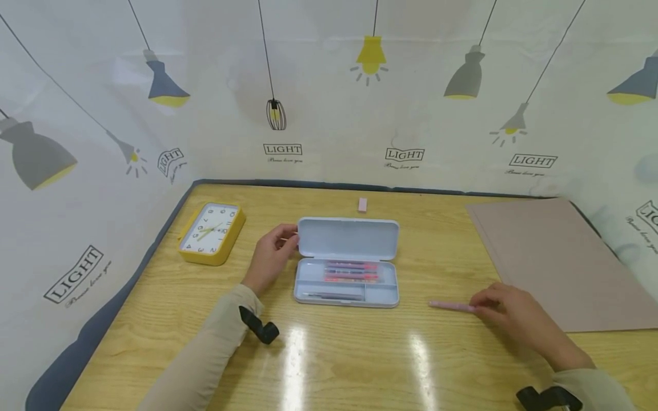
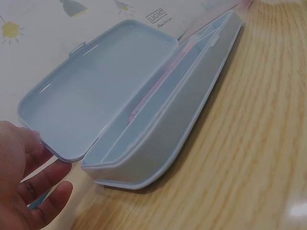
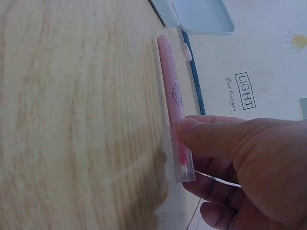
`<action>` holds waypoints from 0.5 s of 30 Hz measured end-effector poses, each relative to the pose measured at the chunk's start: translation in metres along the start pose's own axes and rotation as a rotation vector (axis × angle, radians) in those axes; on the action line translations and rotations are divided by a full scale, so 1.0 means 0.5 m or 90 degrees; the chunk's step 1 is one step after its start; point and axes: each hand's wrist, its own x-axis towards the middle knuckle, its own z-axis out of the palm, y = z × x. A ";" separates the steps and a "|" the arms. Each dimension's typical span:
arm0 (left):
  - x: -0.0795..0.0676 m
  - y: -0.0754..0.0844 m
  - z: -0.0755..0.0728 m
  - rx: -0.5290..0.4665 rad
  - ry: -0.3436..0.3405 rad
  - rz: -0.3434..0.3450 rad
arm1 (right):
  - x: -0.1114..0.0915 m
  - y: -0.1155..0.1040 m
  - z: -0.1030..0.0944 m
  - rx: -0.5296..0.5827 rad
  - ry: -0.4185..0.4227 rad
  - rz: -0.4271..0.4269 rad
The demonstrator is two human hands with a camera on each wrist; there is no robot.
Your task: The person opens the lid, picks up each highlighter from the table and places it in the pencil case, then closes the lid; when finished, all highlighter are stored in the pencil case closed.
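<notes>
A pale blue pencil case (image 1: 303,294) lies open on the wooden table, its lid (image 1: 348,238) tipped up at the back. Several pink pens (image 1: 352,273) rest in the rear compartment, and a thin grey stick-like item (image 1: 334,296) lies in the front one. My left hand (image 1: 272,254) pinches the lid's left edge, thumb (image 2: 31,139) at the inner side and fingers partly behind it. Out to the right of the case, my right hand (image 1: 514,317) holds a pink pen (image 3: 170,81) between thumb and fingers by its clear-ended part. The pen's other end points toward the case.
On the left lies a yellow alarm clock (image 1: 213,234). Behind the case sits a small pink eraser (image 1: 362,205). A large greyish-pink mat (image 1: 560,262) covers the right side, close to my right hand. A lamp-printed sheet (image 1: 329,103) walls off the table's back and sides.
</notes>
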 end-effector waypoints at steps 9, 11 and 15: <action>0.003 -0.006 -0.001 -0.003 -0.005 -0.002 | 0.019 -0.019 -0.018 0.008 -0.005 0.011; 0.004 -0.007 -0.001 -0.003 -0.006 -0.001 | 0.026 -0.026 -0.020 0.005 -0.008 0.011; 0.005 -0.008 -0.001 -0.007 -0.005 0.003 | 0.044 -0.046 -0.022 0.015 -0.006 -0.001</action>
